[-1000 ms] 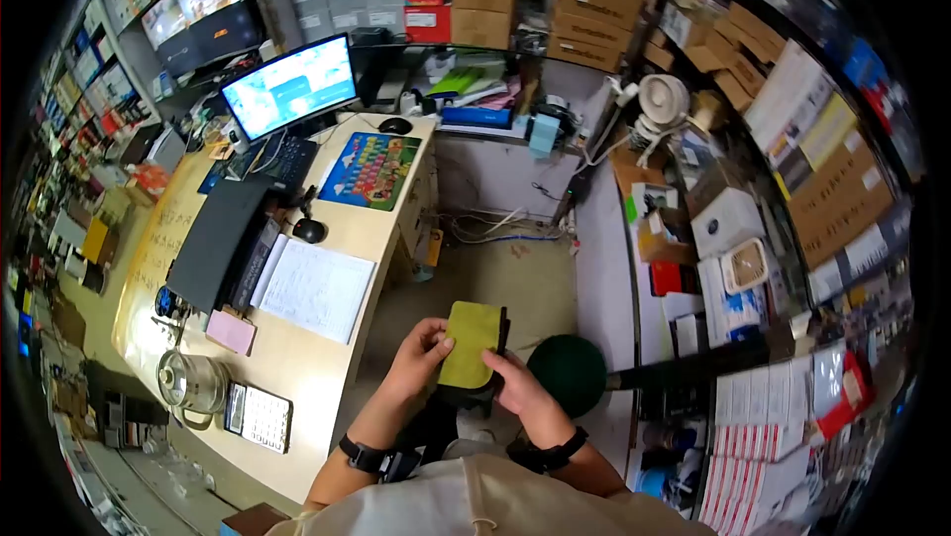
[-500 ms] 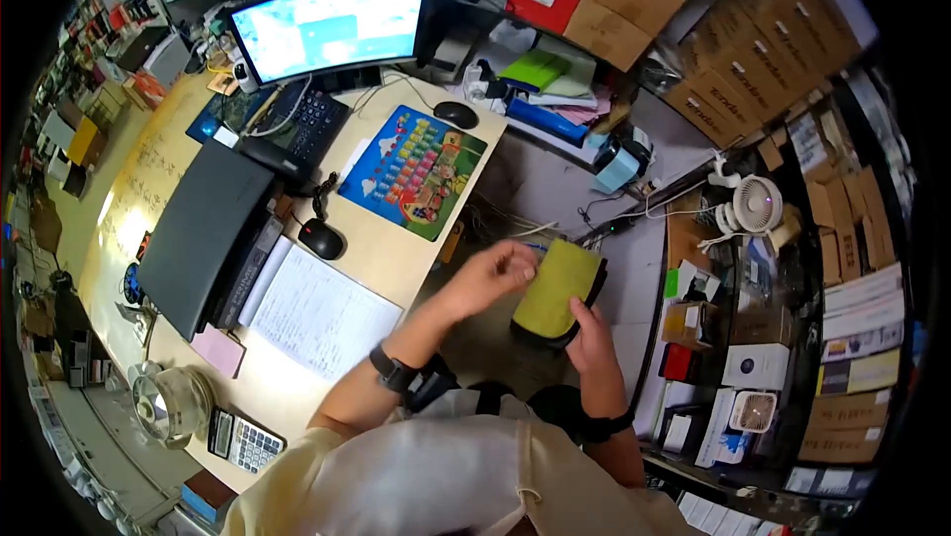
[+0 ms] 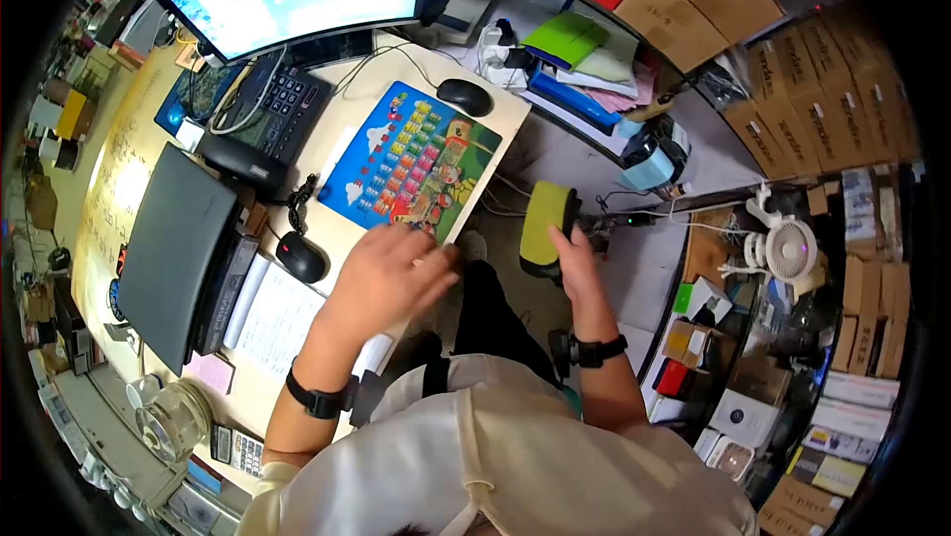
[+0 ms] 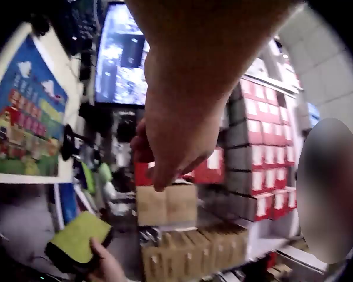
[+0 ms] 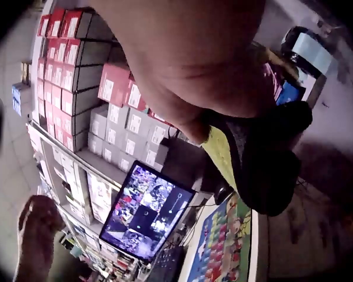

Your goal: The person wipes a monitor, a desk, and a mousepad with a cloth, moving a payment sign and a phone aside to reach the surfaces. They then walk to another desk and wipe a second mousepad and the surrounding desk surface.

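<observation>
A yellow-green pad-like piece with rounded corners and a black underside (image 3: 543, 229) is in my right hand (image 3: 581, 264), off the desk's right edge. The thumb lies over its yellow-green face, and the fingers grip it from the dark side. The right wrist view shows mostly that dark side (image 5: 267, 158). My left hand (image 3: 391, 278), fingers loosely bent and holding nothing, hovers by the desk edge near the colourful picture mat (image 3: 411, 164). In the left wrist view the yellow-green face (image 4: 79, 235) appears at lower left, apart from the left hand (image 4: 179, 135).
On the desk are a lit monitor (image 3: 307, 1), a phone (image 3: 272, 115), two mice, an open notebook (image 3: 282, 323), a dark sloping cover (image 3: 163, 254), a glass pot (image 3: 173, 422) and a calculator (image 3: 236, 452). Boxes and a small fan (image 3: 792, 251) line the right side.
Both hands held the yellow-green piece at first. My left hand has let go and moved left toward the desk; the right hand keeps it, now tilted. The head view has shifted toward the desk.
</observation>
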A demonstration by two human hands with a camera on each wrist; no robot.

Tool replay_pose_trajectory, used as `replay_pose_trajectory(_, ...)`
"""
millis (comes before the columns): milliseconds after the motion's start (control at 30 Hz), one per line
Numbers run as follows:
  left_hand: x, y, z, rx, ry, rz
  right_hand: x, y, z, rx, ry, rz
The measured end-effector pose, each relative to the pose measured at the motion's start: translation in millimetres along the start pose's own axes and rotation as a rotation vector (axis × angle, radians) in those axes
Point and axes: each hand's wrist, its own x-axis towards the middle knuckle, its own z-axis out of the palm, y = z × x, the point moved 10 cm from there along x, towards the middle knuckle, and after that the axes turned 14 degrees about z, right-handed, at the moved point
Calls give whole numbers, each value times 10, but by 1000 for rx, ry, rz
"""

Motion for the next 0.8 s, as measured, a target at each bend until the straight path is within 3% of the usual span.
replay_pose_trajectory(167, -304, -1005, 941, 52, -282, -354, 981, -429, 129, -452, 70, -93)
replay_pose_trajectory(233, -174, -1322, 1224, 126, -328, -375, 1319, -625, 75, -555, 204, -182)
replay_pose_trajectory(367, 440, -1894, 1794, 353, -383, -345, 1621, -1078, -5, -709, 279, -332)
replay_pose_trajectory(500, 956, -2449, 2291, 444, -383, -367, 1810, -1473, 0, -656, 172, -416)
replay_pose_trajectory(567, 950, -2707, 2492, 434, -480, -416, 1926, -1612, 15, -706, 198, -538)
replay_pose_trajectory(600, 935, -2803, 2559, 414, -533, -449, 1923, -1747, 76, -727, 195, -578)
replay_pose_trajectory(667, 915, -2891, 2535, 380, -475, -397, 1887, -1984, 233, -775, 196, -633)
replay_pose_trajectory(800, 848, -2796, 1876, 322, -413, -463, 1974, -2125, 431, -752, 139, -770)
